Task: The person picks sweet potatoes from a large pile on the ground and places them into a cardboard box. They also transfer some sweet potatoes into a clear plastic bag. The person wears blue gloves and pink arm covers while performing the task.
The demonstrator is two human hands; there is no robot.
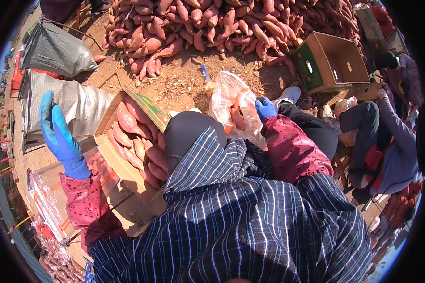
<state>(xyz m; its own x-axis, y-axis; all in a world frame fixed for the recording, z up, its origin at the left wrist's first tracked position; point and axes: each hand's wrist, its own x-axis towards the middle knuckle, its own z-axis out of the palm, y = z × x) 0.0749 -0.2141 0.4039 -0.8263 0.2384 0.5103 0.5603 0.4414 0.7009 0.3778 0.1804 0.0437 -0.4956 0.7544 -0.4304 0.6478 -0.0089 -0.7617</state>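
My left hand (62,141), in a blue work glove, is raised at the left with its fingers extended and nothing in it. It is beside a white woven sack (71,102) and left of an open cardboard box (104,141) of large sweet potatoes (140,148). My right hand (265,108), also gloved in blue, grips the right edge of a clear plastic bag (221,88) between my knees. Reddish sweet potatoes (237,116) show inside the bag. Its lower end is partly hidden by my clothing.
A large sweet potato heap (205,24) lies on the soil ahead. An empty cardboard carton (313,67) stands at the right front. A grey sack (56,49) is at the left front. Another person (393,141) sits at the right. Plastic-wrapped sweet potatoes (58,254) lie at lower left.
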